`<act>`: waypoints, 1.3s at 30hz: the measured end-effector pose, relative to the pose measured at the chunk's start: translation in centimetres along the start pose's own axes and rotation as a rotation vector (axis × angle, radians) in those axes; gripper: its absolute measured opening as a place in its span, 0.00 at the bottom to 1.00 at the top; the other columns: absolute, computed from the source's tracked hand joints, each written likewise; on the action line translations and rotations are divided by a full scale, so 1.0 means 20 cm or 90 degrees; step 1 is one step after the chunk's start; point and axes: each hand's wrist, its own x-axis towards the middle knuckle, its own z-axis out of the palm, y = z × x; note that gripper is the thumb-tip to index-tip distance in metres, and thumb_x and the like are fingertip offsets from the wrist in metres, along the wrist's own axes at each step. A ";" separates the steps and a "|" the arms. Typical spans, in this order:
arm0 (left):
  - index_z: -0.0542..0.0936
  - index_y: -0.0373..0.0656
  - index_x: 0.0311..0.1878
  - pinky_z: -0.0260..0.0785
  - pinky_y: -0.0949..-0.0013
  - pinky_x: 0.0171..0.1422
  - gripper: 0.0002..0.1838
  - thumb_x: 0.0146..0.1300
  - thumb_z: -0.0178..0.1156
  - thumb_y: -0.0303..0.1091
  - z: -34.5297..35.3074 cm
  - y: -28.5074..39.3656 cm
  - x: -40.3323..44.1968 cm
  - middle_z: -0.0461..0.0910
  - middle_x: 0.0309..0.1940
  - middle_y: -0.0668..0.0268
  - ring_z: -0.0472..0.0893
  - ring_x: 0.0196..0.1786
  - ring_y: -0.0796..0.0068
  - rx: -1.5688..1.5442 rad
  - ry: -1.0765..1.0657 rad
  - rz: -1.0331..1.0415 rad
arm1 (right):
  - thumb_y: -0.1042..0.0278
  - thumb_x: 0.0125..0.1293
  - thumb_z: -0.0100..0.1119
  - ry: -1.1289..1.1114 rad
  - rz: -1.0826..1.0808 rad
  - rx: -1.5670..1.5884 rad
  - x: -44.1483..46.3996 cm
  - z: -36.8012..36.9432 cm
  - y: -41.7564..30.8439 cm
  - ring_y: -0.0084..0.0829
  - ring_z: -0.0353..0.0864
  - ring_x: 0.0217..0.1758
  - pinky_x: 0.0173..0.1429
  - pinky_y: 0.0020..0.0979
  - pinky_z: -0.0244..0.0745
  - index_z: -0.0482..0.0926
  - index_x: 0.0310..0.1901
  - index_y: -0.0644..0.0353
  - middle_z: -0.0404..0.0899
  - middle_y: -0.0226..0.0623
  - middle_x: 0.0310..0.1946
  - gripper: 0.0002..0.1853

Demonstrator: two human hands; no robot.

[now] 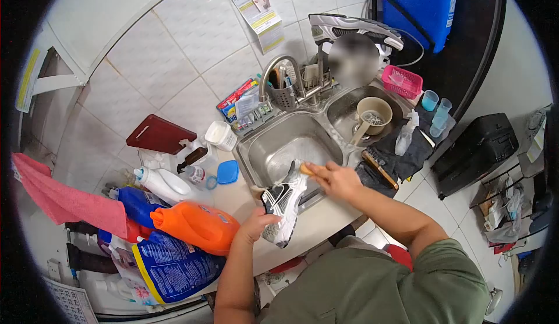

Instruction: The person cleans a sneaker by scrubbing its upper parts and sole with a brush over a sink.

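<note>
Left hand (260, 224) grips the near end of a shoe (285, 204), thumb laid over its side, while the right hand (335, 178) is closed around a small tan tool (305, 168) at the shoe's far end. Biggest of the things around them is the pale surface (320, 224), into which a metal sink with two basins is set. The left basin (291, 140) lies just beyond the hands. To the left of the left hand, a blue packet (180, 266) with a yellow edge lies partly beneath a tilted orange bottle (201, 228). Next in size comes the shoe, white with grey and black parts; it slants between the two hands, its far end over the near edge of the left basin. A beige pot (378, 104) sits in the right basin (small things lie inside it, too blurred to name). Near that basin's right side, a clear spray bottle (406, 137) stands on a dark cloth (416, 161). Smaller again is a blue lid (228, 172) beside the left basin. Smallest is the tan tool, touching the shoe, its underside hidden.
</note>
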 end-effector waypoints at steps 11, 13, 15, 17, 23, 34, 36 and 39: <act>0.80 0.34 0.54 0.75 0.65 0.54 0.23 0.52 0.64 0.28 0.04 0.02 -0.02 0.85 0.46 0.61 0.85 0.44 0.66 -0.086 0.013 0.003 | 0.49 0.70 0.57 -0.051 -0.198 0.030 -0.06 0.00 -0.16 0.40 0.77 0.17 0.21 0.41 0.76 0.72 0.67 0.24 0.74 0.37 0.26 0.24; 0.81 0.33 0.54 0.76 0.65 0.53 0.23 0.51 0.64 0.27 0.06 0.02 -0.03 0.85 0.45 0.61 0.85 0.44 0.66 -0.120 0.016 0.010 | 0.50 0.70 0.56 -0.046 -0.103 0.018 0.02 0.05 -0.07 0.43 0.79 0.19 0.22 0.43 0.76 0.72 0.66 0.23 0.76 0.39 0.28 0.23; 0.81 0.34 0.53 0.76 0.65 0.53 0.21 0.54 0.64 0.29 0.04 -0.02 -0.01 0.85 0.45 0.60 0.85 0.44 0.66 -0.107 0.030 0.023 | 0.51 0.70 0.56 -0.037 -0.006 0.016 0.08 0.04 -0.05 0.44 0.79 0.20 0.23 0.43 0.77 0.72 0.67 0.23 0.77 0.39 0.28 0.24; 0.82 0.35 0.51 0.74 0.66 0.53 0.18 0.58 0.65 0.33 0.06 -0.05 0.01 0.85 0.44 0.63 0.84 0.44 0.69 -0.116 0.060 0.040 | 0.49 0.70 0.56 -0.105 -0.089 0.013 0.02 0.03 -0.10 0.43 0.79 0.21 0.25 0.43 0.77 0.73 0.66 0.25 0.77 0.37 0.26 0.23; 0.84 0.38 0.45 0.67 0.70 0.45 0.16 0.68 0.63 0.43 0.20 -0.04 0.13 0.82 0.36 0.72 0.76 0.39 0.80 -0.052 0.238 0.152 | 0.44 0.70 0.54 -0.115 -0.096 0.133 -0.04 -0.01 -0.17 0.42 0.81 0.22 0.28 0.42 0.78 0.79 0.61 0.26 0.77 0.37 0.24 0.19; 0.84 0.38 0.42 0.67 0.70 0.43 0.16 0.69 0.63 0.44 0.26 0.03 0.18 0.81 0.33 0.72 0.74 0.36 0.80 0.030 0.216 0.131 | 0.44 0.69 0.56 -0.189 -0.126 0.066 0.00 -0.09 -0.08 0.40 0.82 0.24 0.27 0.42 0.78 0.77 0.64 0.26 0.77 0.36 0.24 0.21; 0.85 0.38 0.43 0.67 0.69 0.45 0.17 0.68 0.63 0.45 0.28 0.05 0.16 0.81 0.34 0.71 0.75 0.38 0.79 0.043 0.228 0.093 | 0.45 0.69 0.57 -0.185 -0.088 0.081 0.02 -0.07 -0.03 0.42 0.81 0.23 0.27 0.43 0.77 0.78 0.63 0.25 0.77 0.37 0.26 0.21; 0.84 0.37 0.45 0.67 0.69 0.49 0.18 0.67 0.64 0.45 0.28 0.08 0.17 0.83 0.38 0.69 0.76 0.41 0.78 -0.032 0.256 0.100 | 0.45 0.71 0.54 -0.187 -0.207 0.109 -0.09 -0.18 -0.16 0.43 0.81 0.23 0.28 0.44 0.77 0.77 0.63 0.24 0.77 0.37 0.27 0.20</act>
